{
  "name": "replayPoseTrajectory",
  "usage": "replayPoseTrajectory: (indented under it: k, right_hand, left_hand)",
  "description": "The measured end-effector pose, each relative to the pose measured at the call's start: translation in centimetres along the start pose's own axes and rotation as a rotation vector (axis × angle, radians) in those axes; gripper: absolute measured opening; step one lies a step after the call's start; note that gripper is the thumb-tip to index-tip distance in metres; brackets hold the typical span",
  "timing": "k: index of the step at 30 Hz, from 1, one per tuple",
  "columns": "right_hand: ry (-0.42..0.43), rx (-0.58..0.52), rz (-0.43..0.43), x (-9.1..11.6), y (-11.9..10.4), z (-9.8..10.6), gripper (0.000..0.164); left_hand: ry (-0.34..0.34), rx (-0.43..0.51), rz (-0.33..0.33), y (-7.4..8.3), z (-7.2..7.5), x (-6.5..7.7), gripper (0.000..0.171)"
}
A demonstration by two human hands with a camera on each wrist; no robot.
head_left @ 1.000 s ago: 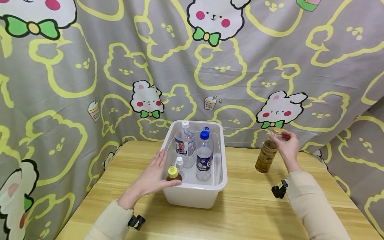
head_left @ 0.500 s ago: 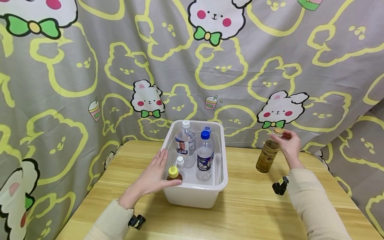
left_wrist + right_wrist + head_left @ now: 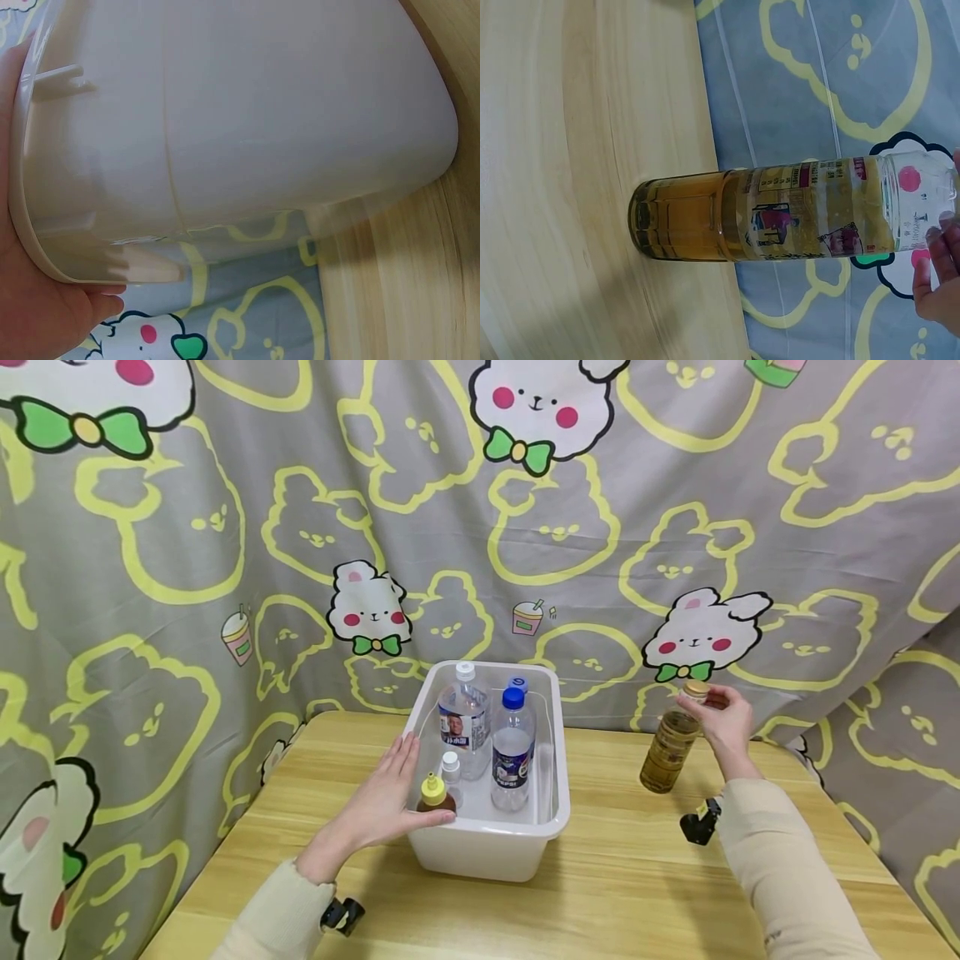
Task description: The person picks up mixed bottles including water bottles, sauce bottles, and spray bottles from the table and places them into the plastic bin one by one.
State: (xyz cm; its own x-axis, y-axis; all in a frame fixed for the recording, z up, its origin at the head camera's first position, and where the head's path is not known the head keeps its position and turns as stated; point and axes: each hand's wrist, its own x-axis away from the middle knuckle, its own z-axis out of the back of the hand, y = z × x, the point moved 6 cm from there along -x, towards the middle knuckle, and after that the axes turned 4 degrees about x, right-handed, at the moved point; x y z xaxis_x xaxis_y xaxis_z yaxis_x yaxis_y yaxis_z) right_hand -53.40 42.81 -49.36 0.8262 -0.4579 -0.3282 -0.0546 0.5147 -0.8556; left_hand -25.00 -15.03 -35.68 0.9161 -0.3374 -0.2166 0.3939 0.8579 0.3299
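A white plastic bin point(image 3: 480, 852) stands on the wooden table. My left hand point(image 3: 375, 793) lies over its front-left corner, fingers straight along the left rim and thumb along the front rim. In the left wrist view, the same hand point(image 3: 45, 307) borders the bin's outer wall point(image 3: 262, 112). On the right, my right hand point(image 3: 722, 727) grips a glass bottle point(image 3: 666, 752) of amber liquid by its neck, under the gold cap. The right wrist view shows the bottle's printed label point(image 3: 802, 210), with fingertips point(image 3: 939, 247) at the neck.
Inside the bin stand a large clear bottle point(image 3: 463, 727), a blue-capped Pepsi bottle point(image 3: 512, 764), a small white-capped bottle point(image 3: 450, 768) and a yellow-topped squeeze bottle point(image 3: 432, 791). Another blue cap point(image 3: 517, 683) shows behind. A patterned curtain point(image 3: 450, 527) hangs behind the table point(image 3: 600, 893).
Almost nothing differs. Both hands keep their places, the left on the bin's rim and the right at the bottle's neck; the view shifts very slightly.
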Motion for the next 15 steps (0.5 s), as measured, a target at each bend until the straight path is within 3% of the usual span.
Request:
replayPoseTrajectory:
  k: [4, 15]
  right_hand:
    - [0.036, 0.018, 0.040, -1.9, 2.8, -1.0, 0.069]
    - [0.078, 0.020, 0.023, -2.0, 3.0, -0.9, 0.067]
  left_hand:
    - [0.001, -0.003, 0.003, 0.0, 0.0, 0.0, 0.113]
    - [-0.002, -0.006, 0.004, 0.0, 0.0, 0.0, 0.114]
